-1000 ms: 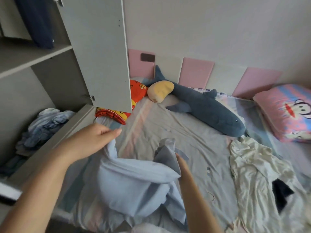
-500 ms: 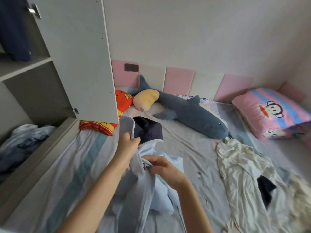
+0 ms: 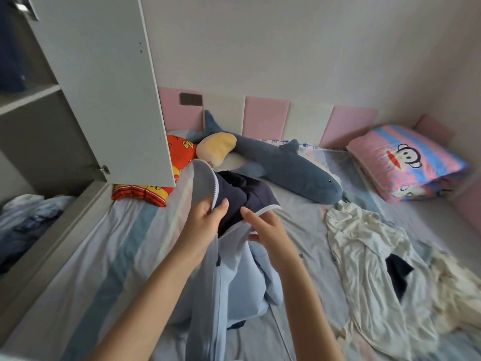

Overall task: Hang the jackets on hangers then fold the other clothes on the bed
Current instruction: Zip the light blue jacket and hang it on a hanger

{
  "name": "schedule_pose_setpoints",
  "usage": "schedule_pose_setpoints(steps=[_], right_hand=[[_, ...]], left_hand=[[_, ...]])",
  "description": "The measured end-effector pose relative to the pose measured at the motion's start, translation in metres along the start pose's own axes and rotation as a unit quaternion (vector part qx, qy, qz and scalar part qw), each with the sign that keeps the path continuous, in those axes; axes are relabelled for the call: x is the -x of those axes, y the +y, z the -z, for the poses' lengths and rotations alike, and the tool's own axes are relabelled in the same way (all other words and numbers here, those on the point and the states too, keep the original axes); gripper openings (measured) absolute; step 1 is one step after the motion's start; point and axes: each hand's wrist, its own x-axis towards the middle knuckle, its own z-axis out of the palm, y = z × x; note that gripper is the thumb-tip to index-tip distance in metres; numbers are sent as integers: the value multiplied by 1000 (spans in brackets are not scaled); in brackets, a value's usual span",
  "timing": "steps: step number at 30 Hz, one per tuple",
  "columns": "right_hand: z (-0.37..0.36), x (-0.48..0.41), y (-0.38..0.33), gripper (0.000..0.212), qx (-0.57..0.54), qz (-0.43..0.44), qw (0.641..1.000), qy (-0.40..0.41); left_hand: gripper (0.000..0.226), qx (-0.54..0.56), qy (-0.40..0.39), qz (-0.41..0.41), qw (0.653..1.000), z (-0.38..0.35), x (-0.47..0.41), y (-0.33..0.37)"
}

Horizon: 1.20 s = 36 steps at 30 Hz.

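Since half a second ago the right hand point(image 3: 266, 230) has risen almost level with the left hand point(image 3: 205, 221). The front of the light blue jacket point(image 3: 242, 280) now gapes wider and shows more of its dark navy lining point(image 3: 247, 194).

The jacket is in the middle of the bed point(image 3: 86, 256), with its upper part lifted off the sheet. Its long axis runs from the near edge of the view away towards the wall. The rounded top end points up and away at the plush toys, and the rest trails down between the forearms in soft folds.

The left fingers are curled round the left front edge, with the thumb pressed on the inside beside the white zipper teeth point(image 3: 215, 190). The right hand pinches the opposite zipper edge between the thumb on top and the fingers underneath.

The outer cloth looks smooth and thin. The lining is matte and crumpled.

The bed sheet is striped in pale blue, grey and pink. A long grey-blue shark plush point(image 3: 286, 173) lies slantwise behind the jacket, next to a tan cushion point(image 3: 218, 149) and an orange-red printed cushion point(image 3: 182, 152). A crumpled cream garment point(image 3: 364, 256) sprawls to the right, well apart from the jacket. A pink and blue monkey pillow point(image 3: 406, 162) sits in the far right corner. The grey wardrobe door point(image 3: 104, 87) stands open on the left.
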Motion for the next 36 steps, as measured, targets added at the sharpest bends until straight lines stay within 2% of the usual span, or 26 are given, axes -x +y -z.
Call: schedule_pose_setpoints(steps=[2, 4, 6, 7, 8, 10, 12, 15, 17, 19, 20, 22, 24, 25, 26, 27, 29, 30, 31, 32, 34, 35, 36], right_hand=[[-3, 3, -1, 21, -54, 22, 997, 58], [2, 6, -2, 35, -118, 25, 983, 141], [11, 10, -6, 41, -156, 39, 973, 165], [14, 11, -8, 41, -166, 52, 971, 166], [17, 13, -10, 40, -179, 65, 968, 162], [16, 17, -17, 39, -199, 77, 965, 156], [10, 18, -19, 36, -208, 88, 962, 155], [3, 22, -23, 32, -212, 88, 963, 139], [0, 23, -23, 30, -226, 86, 964, 109], [0, 24, -21, 26, -243, 87, 963, 79], [2, 23, -19, 26, -249, 89, 962, 71], [11, 23, -17, 31, -236, 98, 963, 87], [28, 23, -18, 41, -153, 108, 972, 139], [36, 24, -20, 46, -70, 96, 978, 169], [45, 25, -23, 49, 49, 69, 979, 187], [53, 29, -28, 51, 189, 26, 962, 193], [61, 39, -37, 49, 429, -71, 873, 221], [60, 44, -43, 48, 497, -91, 828, 243], [57, 49, -48, 47, 522, -79, 810, 256], [49, 52, -53, 47, 513, -44, 823, 242], [29, 57, -58, 48, 342, 55, 931, 114], [18, 58, -58, 49, 267, 85, 959, 39], [9, 59, -55, 50, 258, 90, 962, -14]], left_hand=[[57, 19, -7, -1, 1000, 1, 1, -2], [63, 48, 10, -2, 999, 5, 2, -3], [48, 68, 27, -6, 997, 14, 0, -8], [37, 69, 20, -4, 997, 18, 1, -9], [35, 56, -4, -6, 998, 22, 3, -13], [58, -18, -68, -2, 998, 25, 10, -17], [78, -121, -123, 36, 984, 20, 24, -22], [71, -255, -131, 66, 956, -4, 45, -34], [47, -213, -147, 70, 963, -23, 55, -39], [29, -121, -117, 79, 983, -36, 58, -42], [24, -96, -73, 80, 989, -38, 57, -45], [32, -71, -7, 58, 996, -36, 53, -48], [31, -54, 21, 32, 998, -30, 49, -47], [26, -51, 33, 20, 998, -27, 48, -47], [21, -51, 44, 10, 998, -25, 47, -45], [19, -54, 53, -8, 997, -23, 46, -42], [26, -61, 50, -47, 996, -25, 49, -36], [30, -62, 38, -62, 995, -26, 52, -33], [33, -61, 27, -76, 995, -28, 54, -30], [33, -59, 18, -91, 994, -30, 57, -27], [24, -66, 12, -122, 990, -33, 61, -19], [21, -53, 6, -129, 990, -33, 60, -17], [23, -23, -3, -119, 993, -33, 60, -13]])
